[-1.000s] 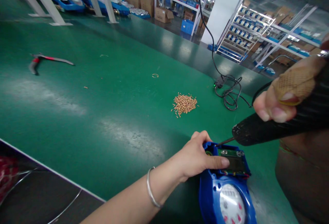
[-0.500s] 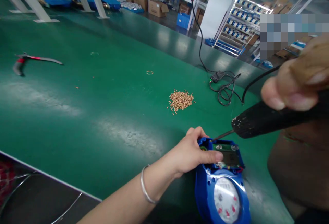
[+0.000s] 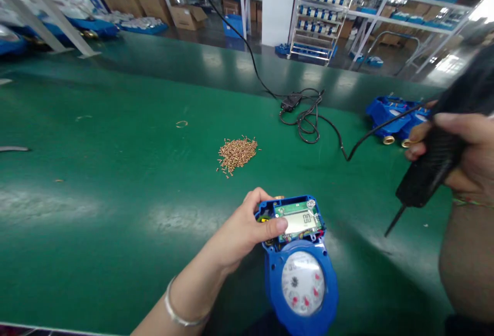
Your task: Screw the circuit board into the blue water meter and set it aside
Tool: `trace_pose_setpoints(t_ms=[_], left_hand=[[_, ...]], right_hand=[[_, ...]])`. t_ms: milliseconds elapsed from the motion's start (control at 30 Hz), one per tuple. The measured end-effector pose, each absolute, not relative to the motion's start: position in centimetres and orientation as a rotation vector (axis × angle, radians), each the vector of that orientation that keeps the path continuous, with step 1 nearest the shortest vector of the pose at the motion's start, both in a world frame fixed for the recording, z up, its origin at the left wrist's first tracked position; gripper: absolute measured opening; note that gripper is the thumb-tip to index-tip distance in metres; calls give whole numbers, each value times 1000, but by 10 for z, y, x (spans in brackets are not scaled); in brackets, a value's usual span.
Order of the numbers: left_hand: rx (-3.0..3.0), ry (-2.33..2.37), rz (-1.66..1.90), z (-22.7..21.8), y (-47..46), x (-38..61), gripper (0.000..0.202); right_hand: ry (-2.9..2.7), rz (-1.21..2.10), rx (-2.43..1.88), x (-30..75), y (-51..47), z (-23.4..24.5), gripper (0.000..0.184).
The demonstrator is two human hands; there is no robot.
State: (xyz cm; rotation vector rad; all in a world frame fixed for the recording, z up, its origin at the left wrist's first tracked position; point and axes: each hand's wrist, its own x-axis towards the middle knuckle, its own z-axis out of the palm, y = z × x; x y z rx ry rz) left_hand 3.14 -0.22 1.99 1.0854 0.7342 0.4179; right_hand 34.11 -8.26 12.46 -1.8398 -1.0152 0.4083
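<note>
A blue water meter (image 3: 301,269) lies on the green belt with its round dial toward me and an open top showing a green circuit board and small display (image 3: 299,218). My left hand (image 3: 247,230) grips the meter's upper left side, thumb resting on the board. My right hand (image 3: 459,153) is shut on a black electric screwdriver (image 3: 432,171), its bit pointing down and left, lifted clear to the right of the meter. A pile of small copper screws (image 3: 236,152) lies beyond the meter.
The screwdriver's black cable (image 3: 304,117) coils at the belt's far edge. More blue meters (image 3: 393,115) sit at the right, behind the tool. A small ring (image 3: 181,124) lies left of the screws. Shelving and cardboard boxes stand beyond the belt.
The screwdriver bit has lifted off the meter's board and swung away to the right. The view has turned right, and the display now shows digits. My left hand keeps its hold.
</note>
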Motion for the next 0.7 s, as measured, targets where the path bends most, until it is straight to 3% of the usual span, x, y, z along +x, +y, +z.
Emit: trace_pose_setpoints(t_ms=[100,167,267,433,600,700], left_hand=[[1065,743,398,23,-3,31,51],[1051,749,381,23,-4,31,52],[1006,750,356,23,-4,30,53],[915,718,365,26,-5,29,53],[907,748,333,28,-8,26,52],[922,750,308,27,-8,25,53]], right_hand=[[-1021,706,-2021,353,-84,94,35],[-1088,725,-2145,352,-85,75,41],[-1190,537,-2382,346,-86,51,48],[-1676,-47,-2710,329,-92,20,43],[-2056,-251,-2498,323,-96,-2,38],[-2259,-225,-2357,322,-95,-11,45]])
